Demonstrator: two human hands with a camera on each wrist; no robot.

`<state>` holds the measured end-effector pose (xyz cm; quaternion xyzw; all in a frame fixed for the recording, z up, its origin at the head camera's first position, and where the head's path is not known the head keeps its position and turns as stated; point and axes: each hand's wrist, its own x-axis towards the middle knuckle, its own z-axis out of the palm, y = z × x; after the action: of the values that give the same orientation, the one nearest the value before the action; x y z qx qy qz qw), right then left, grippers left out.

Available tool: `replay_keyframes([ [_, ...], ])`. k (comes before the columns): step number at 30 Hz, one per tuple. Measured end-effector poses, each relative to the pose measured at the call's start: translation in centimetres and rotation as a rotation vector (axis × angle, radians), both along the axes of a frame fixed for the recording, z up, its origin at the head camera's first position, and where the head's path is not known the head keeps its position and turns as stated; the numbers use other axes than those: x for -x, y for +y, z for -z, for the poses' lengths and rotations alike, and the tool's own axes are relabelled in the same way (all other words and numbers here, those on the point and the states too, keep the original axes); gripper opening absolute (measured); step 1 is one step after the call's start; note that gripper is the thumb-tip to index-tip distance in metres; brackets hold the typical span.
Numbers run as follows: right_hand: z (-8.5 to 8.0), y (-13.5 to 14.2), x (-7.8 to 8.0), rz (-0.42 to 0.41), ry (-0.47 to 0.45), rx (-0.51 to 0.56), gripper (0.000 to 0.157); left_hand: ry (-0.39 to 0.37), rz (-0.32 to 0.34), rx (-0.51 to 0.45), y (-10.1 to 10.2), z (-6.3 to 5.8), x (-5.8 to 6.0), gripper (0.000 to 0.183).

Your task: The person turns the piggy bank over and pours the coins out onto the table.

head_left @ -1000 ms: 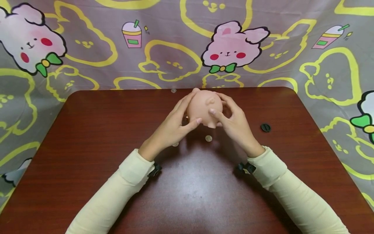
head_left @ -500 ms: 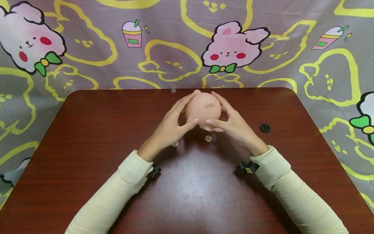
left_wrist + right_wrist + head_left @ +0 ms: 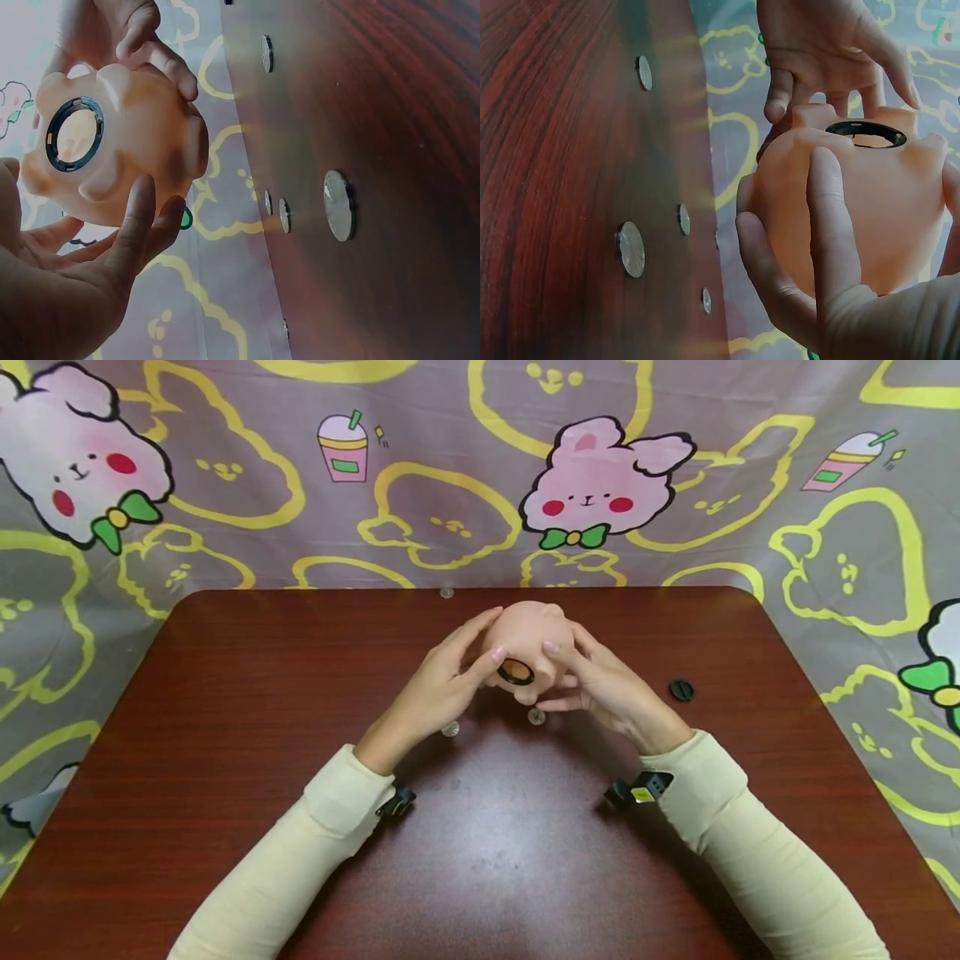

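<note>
Both hands hold a pink piggy bank (image 3: pixel 528 631) above the table. It is tipped so that its underside, with stubby feet and a round black-rimmed hole (image 3: pixel 516 672), faces me. My left hand (image 3: pixel 448 670) grips its left side, thumb near the hole. On the other side my right hand (image 3: pixel 611 681) curls round it, thumb pressed on the body. Through the hole in the left wrist view, the hollow inside (image 3: pixel 77 135) shows pale orange. Below the bank lie two coins, one coin (image 3: pixel 536 717) under the right fingertips and another coin (image 3: pixel 450 728) beside the left wrist.
A round black plug (image 3: pixel 682 690) lies on the brown table (image 3: pixel 225 735) to the right. Another coin (image 3: pixel 447 593) rests at the far edge. A patterned cloth (image 3: pixel 442 435) hangs right behind the table. In the right wrist view, several coins are scattered, the nearest coin (image 3: pixel 631 249) looking largest.
The piggy bank has been turned between the hands: its tail side faced me before, and now its underside hole does. It also dropped slightly lower at first. The right fingers have shifted on it.
</note>
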<state>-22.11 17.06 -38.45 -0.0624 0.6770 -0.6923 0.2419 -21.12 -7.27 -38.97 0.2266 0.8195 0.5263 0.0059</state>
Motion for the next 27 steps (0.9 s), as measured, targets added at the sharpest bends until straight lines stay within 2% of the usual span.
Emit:
replay_keyframes([
  [3,0.0,0.1,0.0,0.007,-0.004,0.01,0.062,0.013,-0.012,0.023,0.1,0.0,0.0,0.056],
  [6,0.0,0.0,-0.2,0.013,0.033,0.026,0.064,0.014,-0.004,0.005,0.1,0.0,0.1,0.057],
  [10,0.1,-0.2,-0.6,0.041,0.163,-0.025,0.075,-0.002,0.042,-0.056,0.2,-0.1,0.1,0.062],
  [13,0.1,-0.4,-1.0,0.044,0.362,-0.159,0.086,-0.026,0.086,-0.086,0.0,-0.1,0.2,0.073],
  [16,0.3,-0.5,-1.4,0.032,0.63,-0.303,0.094,-0.003,0.115,-0.056,-0.3,0.0,0.2,0.088],
  [22,0.9,-0.5,-1.8,0.028,1.134,-0.494,0.094,0.167,0.175,0.011,-0.6,0.4,0.3,0.1],
  [25,1.1,-0.3,-1.9,0.034,1.325,-0.563,0.088,0.269,0.16,0.082,-0.5,0.4,0.0,0.1],
  [27,1.2,-0.1,-2.0,0.045,1.42,-0.592,0.084,0.346,0.139,0.142,-0.6,0.3,-0.4,0.101],
])
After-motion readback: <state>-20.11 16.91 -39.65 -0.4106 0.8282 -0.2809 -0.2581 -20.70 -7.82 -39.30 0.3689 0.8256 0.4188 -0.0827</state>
